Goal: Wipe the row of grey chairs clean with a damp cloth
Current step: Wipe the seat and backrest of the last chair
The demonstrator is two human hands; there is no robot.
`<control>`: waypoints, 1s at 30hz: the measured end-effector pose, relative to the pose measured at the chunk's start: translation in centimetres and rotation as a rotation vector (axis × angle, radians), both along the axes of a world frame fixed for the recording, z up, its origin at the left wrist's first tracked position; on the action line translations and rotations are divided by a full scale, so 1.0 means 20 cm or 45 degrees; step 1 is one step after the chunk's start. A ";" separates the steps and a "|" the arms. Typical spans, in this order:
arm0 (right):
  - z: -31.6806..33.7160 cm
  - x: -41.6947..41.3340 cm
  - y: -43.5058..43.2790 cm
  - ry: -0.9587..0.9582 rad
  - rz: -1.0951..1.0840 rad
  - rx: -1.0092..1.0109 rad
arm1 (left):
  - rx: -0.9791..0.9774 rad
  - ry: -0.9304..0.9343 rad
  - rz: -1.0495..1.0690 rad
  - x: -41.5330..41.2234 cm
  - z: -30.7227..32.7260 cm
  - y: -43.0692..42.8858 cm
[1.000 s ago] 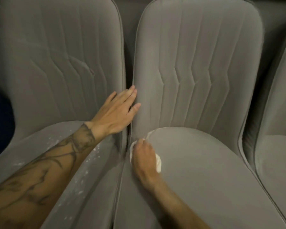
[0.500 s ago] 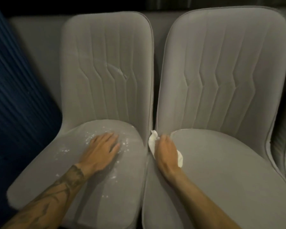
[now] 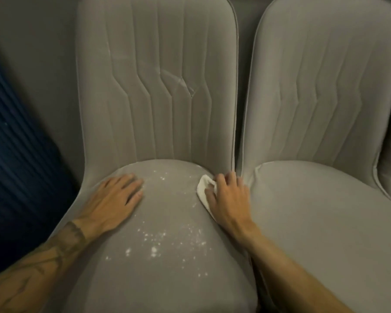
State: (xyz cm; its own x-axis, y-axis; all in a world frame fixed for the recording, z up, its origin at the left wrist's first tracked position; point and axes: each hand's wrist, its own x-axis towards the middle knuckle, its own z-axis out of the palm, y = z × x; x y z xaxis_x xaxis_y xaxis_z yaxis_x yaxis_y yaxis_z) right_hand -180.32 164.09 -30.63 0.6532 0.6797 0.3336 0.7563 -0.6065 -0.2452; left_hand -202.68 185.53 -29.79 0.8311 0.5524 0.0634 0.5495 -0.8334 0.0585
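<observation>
Two grey chairs side by side, seen from above and in front. The left chair (image 3: pixel 122 98) fills the middle of the view. The right chair (image 3: pixel 325 222) stands just beside it, with a narrow gap between them.

Your left hand (image 3: pixel 115 199) lies palm down on the far left part of the left chair's seat. Its fingers are straight and slightly spread, pointing right, and it grasps nothing. The tattooed forearm (image 3: pixel 43 267) runs in from the near left.

Your right hand (image 3: pixel 228 197) sits at the far right edge of the same seat, hard against the gap and close to the crease where seat meets backrest. Its fingers are curled over the white cloth (image 3: pixel 203 188) and hold it bunched against the upholstery.

The cloth shows to the left of your right fingers and along the thumb side of the palm; the rest is hidden under the hand. It is well apart from your left hand, with bare seat between them.

White specks (image 3: pixel 154 247) are scattered over the near middle of the left seat, nearer to you than both hands. A thinner scatter lies at the far side between the hands, just left of the cloth.

A pale scuff (image 3: pixel 185 84) marks the left chair's backrest. The right chair's seat shows no specks that you can make out. Dark blue ribbed fabric (image 3: pixel 16 154) sits at the left edge.
</observation>
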 end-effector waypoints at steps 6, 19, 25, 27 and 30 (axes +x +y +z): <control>0.00 -0.08 -0.05 -0.094 -0.147 -0.089 | -0.035 -0.064 -0.158 -0.21 -0.03 0.22; -0.05 -0.21 0.18 -0.171 -0.285 -0.275 | -0.170 -0.364 -0.168 -0.28 -0.16 0.38; -0.06 -0.16 0.45 -0.086 -0.514 -0.140 | -0.162 -0.405 -0.178 -0.29 -0.19 0.39; -0.06 -0.23 0.56 -0.060 -0.292 -0.053 | -0.156 -0.399 -0.171 -0.29 -0.19 0.39; -0.08 -0.29 0.59 -0.017 0.040 -0.078 | -0.167 -0.393 -0.165 -0.29 -0.20 0.40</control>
State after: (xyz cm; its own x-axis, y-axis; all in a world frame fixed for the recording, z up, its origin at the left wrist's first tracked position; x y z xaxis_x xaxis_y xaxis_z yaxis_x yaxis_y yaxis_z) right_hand -186.16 175.96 -32.20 0.6270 0.7194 0.2988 0.7782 -0.5960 -0.1981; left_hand -208.39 193.51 -33.70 0.8473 0.4641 0.2583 0.3798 -0.8693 0.3163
